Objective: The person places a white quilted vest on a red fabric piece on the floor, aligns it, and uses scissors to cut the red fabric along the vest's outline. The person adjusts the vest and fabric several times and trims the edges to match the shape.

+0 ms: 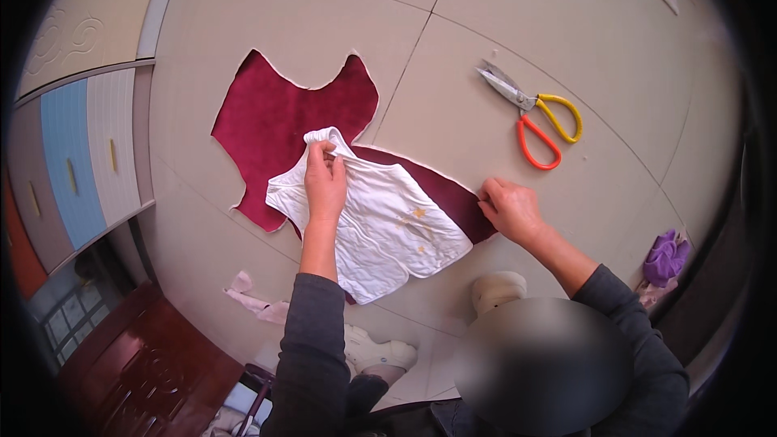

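Note:
A piece of dark red velvety fabric with pale cut edges lies flat on the tiled floor. On top of it rests a small white quilted vest with yellowish stains near its lower right. My left hand pinches the vest near its neck and shoulder edge. My right hand is closed at the red fabric's right edge, its fingertips gripping that edge. To the upper right lies a pair of scissors, blades slightly apart, with one yellow and one red handle.
Drawers in several colours stand at the left, above a dark red wooden chair. A purple cloth bundle lies at the right. Pale pink scraps lie near my shoes. A dark rounded shape blocks the lower right.

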Tool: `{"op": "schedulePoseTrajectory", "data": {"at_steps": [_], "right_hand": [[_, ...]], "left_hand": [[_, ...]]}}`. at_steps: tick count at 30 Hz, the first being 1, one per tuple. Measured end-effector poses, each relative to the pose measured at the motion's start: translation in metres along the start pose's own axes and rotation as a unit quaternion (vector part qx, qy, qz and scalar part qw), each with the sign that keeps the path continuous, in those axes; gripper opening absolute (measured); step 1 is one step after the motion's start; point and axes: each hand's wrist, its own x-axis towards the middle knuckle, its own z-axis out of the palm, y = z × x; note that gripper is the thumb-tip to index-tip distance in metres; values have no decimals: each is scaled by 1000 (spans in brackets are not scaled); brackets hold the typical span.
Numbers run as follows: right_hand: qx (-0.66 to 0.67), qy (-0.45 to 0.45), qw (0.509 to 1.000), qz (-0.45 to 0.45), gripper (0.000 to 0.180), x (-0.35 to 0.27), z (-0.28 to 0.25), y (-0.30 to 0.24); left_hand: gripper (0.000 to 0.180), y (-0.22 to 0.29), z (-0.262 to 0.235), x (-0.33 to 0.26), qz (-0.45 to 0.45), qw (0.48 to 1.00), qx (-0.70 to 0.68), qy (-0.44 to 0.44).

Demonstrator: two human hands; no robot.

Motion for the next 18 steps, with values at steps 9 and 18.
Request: {"op": "schedulePoseTrajectory", "data": {"at_steps": [9, 18], "right_hand": [[-16, -23, 999, 16, 14, 1, -2, 0], [-10, -9, 1000, 7, 14, 0, 1, 0]], "left_hand": [[29, 7, 8, -1, 34, 996, 80, 13], [25, 11, 6, -2, 49, 991, 122, -20]]}}
